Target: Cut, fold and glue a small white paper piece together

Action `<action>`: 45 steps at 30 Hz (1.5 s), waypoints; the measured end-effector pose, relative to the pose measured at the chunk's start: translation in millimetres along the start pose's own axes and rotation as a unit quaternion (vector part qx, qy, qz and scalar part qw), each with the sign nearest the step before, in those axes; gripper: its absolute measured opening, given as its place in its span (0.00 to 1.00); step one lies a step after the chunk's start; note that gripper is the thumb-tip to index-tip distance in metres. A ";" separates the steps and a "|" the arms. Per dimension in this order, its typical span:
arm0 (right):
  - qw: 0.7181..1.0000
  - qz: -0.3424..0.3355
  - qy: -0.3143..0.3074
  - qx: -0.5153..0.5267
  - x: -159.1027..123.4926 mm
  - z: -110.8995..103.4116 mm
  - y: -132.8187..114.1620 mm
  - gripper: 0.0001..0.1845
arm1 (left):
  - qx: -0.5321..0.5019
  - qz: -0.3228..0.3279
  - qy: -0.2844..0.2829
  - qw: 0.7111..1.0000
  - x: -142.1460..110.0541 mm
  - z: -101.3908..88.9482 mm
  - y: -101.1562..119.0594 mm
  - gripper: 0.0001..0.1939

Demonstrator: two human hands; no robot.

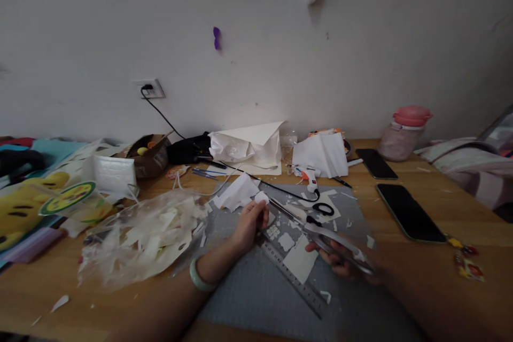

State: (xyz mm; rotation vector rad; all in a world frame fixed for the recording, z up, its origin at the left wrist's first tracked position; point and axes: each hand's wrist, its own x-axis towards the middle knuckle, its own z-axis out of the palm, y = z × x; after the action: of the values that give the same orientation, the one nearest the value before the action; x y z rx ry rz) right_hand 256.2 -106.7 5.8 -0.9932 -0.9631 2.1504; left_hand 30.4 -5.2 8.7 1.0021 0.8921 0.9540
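Note:
My left hand [250, 223] is closed, pinching a small white paper piece [262, 197] at its fingertips. In my right hand [340, 262] is a pair of scissors [334, 236] with pale grey handles; the blades point up and left toward the paper piece. Whether the blades touch the paper I cannot tell. Below my hands a metal ruler [294, 278] lies slanted on the grey cutting mat [248, 299]. Beside it are a cream paper rectangle [301, 259] and a white scalloped cutout [286, 241]. A black handle loop [324, 208] shows just beyond the scissors.
A plastic bag of paper scraps [148, 240] lies left of the mat. Behind the mat is a white glue gun [311, 179] with a cord. Two phones [411, 212] and a pink-lidded bottle [403, 136] occupy the right. A sealed cup [76, 203] stands left.

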 end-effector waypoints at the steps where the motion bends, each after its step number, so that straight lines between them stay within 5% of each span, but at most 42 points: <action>1: 1.000 0.002 -0.007 0.008 0.6 -2.2 1.3 0.32 | 0.003 0.003 0.002 1.000 0.1 -0.3 -0.1 0.18; 11: 1.000 -0.006 -0.024 0.000 3.4 0.4 -0.9 0.29 | 0.026 0.029 0.005 0.999 1.9 -3.7 -3.4 0.19; 19: 0.999 0.040 0.029 -0.005 4.8 2.1 -2.2 0.19 | 0.006 0.036 -0.010 0.999 0.7 -4.5 -2.0 0.18; 45: 0.999 0.023 0.026 -0.040 0.1 7.9 -8.6 0.24 | -0.071 0.011 -0.037 0.997 -0.1 -3.2 2.8 0.13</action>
State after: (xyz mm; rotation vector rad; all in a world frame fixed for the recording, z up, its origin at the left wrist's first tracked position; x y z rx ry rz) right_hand 251.5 -104.6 16.2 -1.1145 -1.0178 2.1279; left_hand 26.8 -3.7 10.5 0.9209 0.7426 0.9788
